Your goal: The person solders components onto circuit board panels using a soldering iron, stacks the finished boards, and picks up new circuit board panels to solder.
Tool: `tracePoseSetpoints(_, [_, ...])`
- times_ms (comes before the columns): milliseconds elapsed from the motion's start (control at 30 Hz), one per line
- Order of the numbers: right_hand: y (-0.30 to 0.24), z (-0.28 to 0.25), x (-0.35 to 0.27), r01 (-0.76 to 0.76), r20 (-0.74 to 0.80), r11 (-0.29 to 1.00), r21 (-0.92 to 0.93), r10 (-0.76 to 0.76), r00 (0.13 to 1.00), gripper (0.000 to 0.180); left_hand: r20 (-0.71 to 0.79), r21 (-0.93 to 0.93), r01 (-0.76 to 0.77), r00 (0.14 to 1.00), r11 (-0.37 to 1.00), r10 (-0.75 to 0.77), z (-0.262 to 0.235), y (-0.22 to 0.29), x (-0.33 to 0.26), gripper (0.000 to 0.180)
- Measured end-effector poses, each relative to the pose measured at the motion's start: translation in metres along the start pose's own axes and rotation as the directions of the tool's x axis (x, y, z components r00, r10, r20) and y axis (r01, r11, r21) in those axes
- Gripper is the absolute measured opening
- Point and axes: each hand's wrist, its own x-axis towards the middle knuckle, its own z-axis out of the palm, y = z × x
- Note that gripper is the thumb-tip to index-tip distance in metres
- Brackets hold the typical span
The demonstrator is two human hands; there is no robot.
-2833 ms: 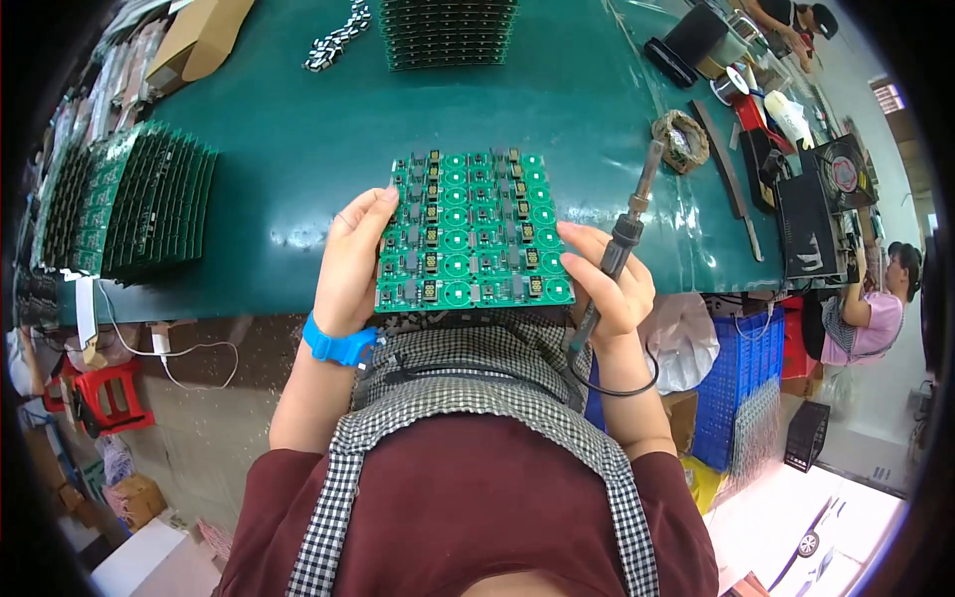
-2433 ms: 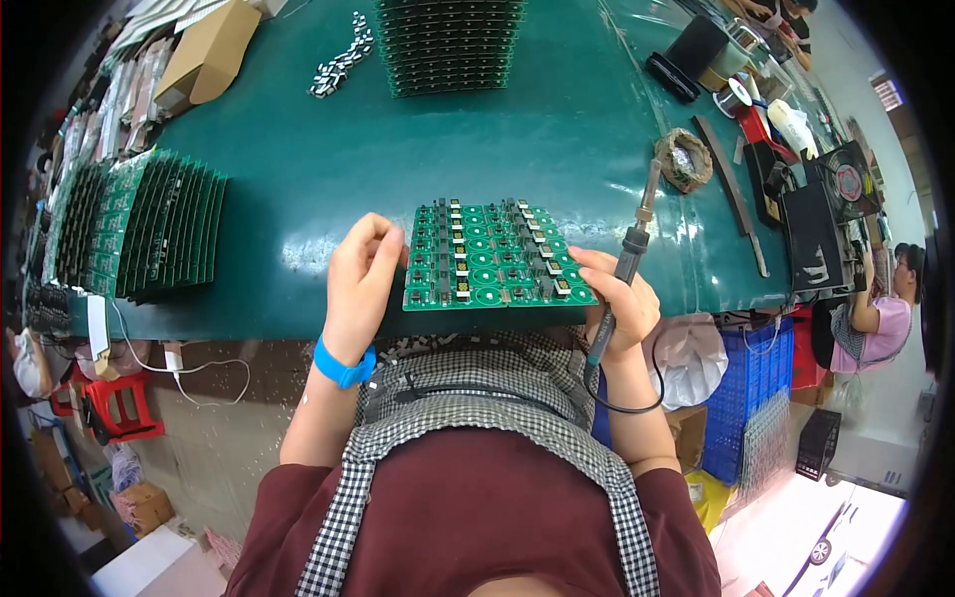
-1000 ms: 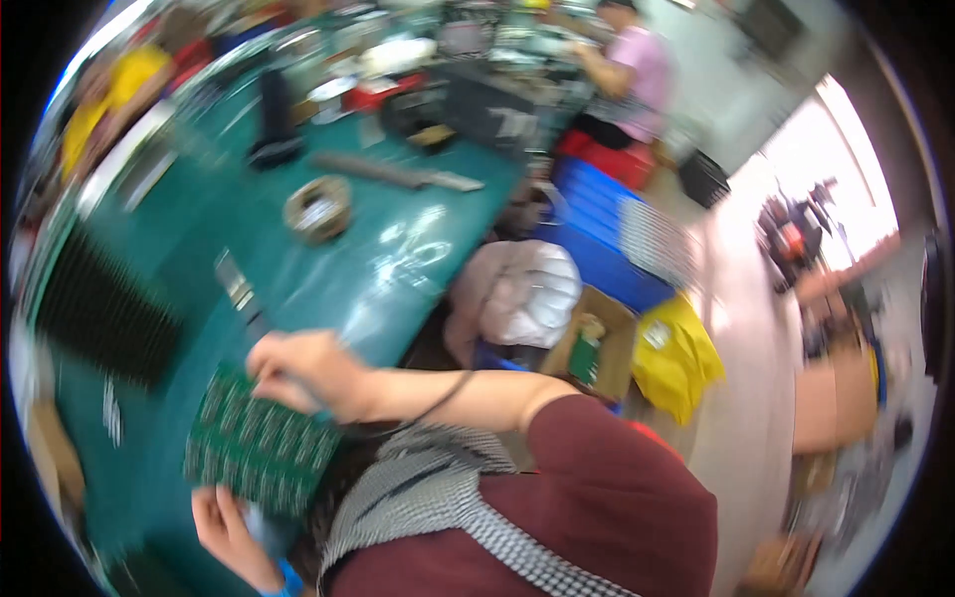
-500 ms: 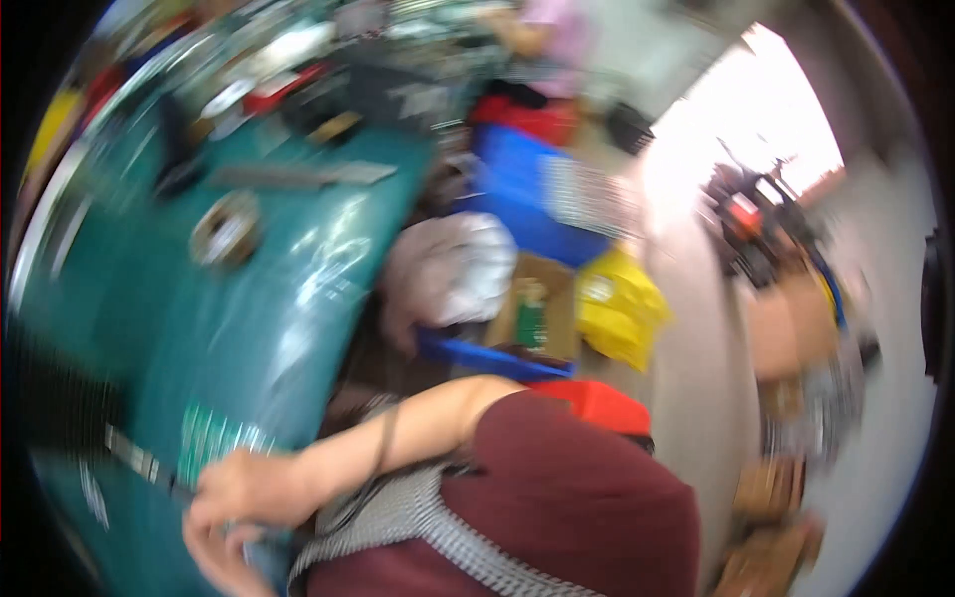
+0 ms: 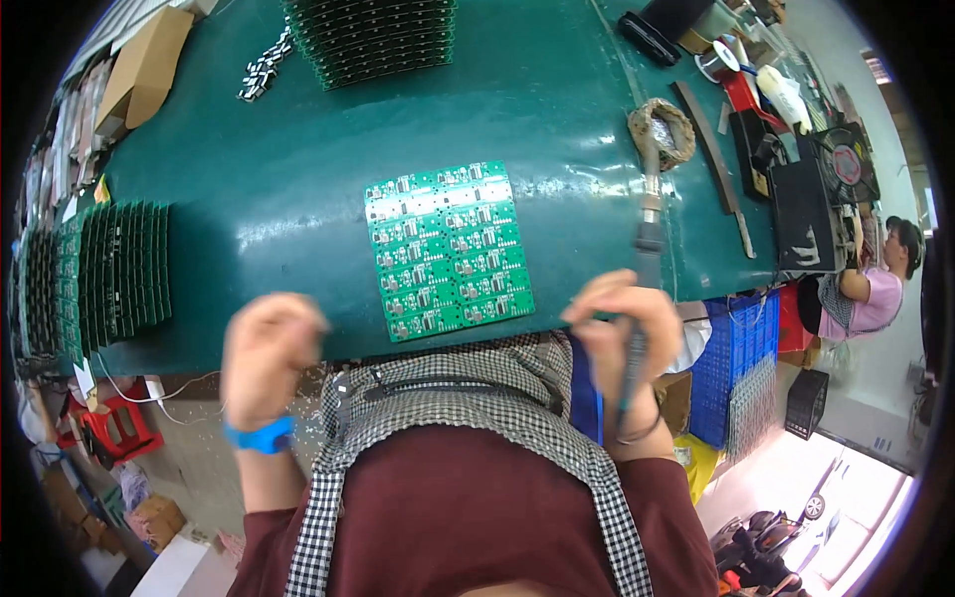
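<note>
A panel of joined green circuit boards (image 5: 450, 251) lies flat on the green tabletop, close to its near edge. My right hand (image 5: 632, 323), right of the panel, is closed around a soldering iron (image 5: 649, 239). Its metal barrel points away from me, and its far end overlaps a round brownish ring-shaped holder (image 5: 676, 129) with something silvery inside. To the left of the panel, apart from it, is my left hand (image 5: 271, 343), with a blue band on the wrist. Its fingers look curled but are smeared by motion, so whether they hold anything is unclear.
Upright rows of green boards stand at the left (image 5: 124, 269) and far middle (image 5: 383, 40). Small pale parts (image 5: 264, 75) lie near an open carton (image 5: 149, 70). At right are a long narrow bar (image 5: 708, 149), a solder spool (image 5: 718, 62), a fan (image 5: 846, 164) and a seated person (image 5: 865, 284).
The view has swung from the table's right end round to the front, so the panel now shows whole. My hands, close together before, are now apart on either side of it.
</note>
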Motion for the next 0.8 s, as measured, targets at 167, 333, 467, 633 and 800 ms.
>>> tracePoseSetpoints(167, [0.009, -0.046, 0.014, -0.141, -0.158, 0.989, -0.049, 0.132, 0.979, 0.062, -0.313, 0.95, 0.085, 0.312, 0.302, 0.897, -0.04, 0.073, 0.022, 0.024])
tracePoseSetpoints(333, [0.084, -0.081, 0.018, 0.085, -0.138, 0.701, -0.708, -0.255, 0.957, 0.018, -0.219, 0.892, -0.205, 0.584, 0.404, 0.781, 0.059, 0.047, 0.091, 0.014])
tracePoseSetpoints(467, [0.084, -0.084, 0.017, 0.07, 0.048, 0.715, -0.696, -0.051, 0.998, 0.017, -0.092, 0.823, -0.198, 0.879, 0.533, 0.468, 0.1, 0.018, 0.108, 0.007])
tracePoseSetpoints(633, [0.047, -0.056, 0.021, -0.249, -0.261, 0.96, -0.128, 0.21, 0.942, 0.084, 0.094, 0.832, -0.311, 0.895, 0.459, 0.436, 0.116, 0.007, 0.122, 0.007])
tracePoseSetpoints(800, [0.059, -0.031, 0.043, -0.216, 0.061, 0.966, -0.141, 0.227, 0.972, 0.048, 0.055, 0.864, -0.223, 0.933, 0.451, 0.356, 0.121, 0.002, 0.122, 0.011])
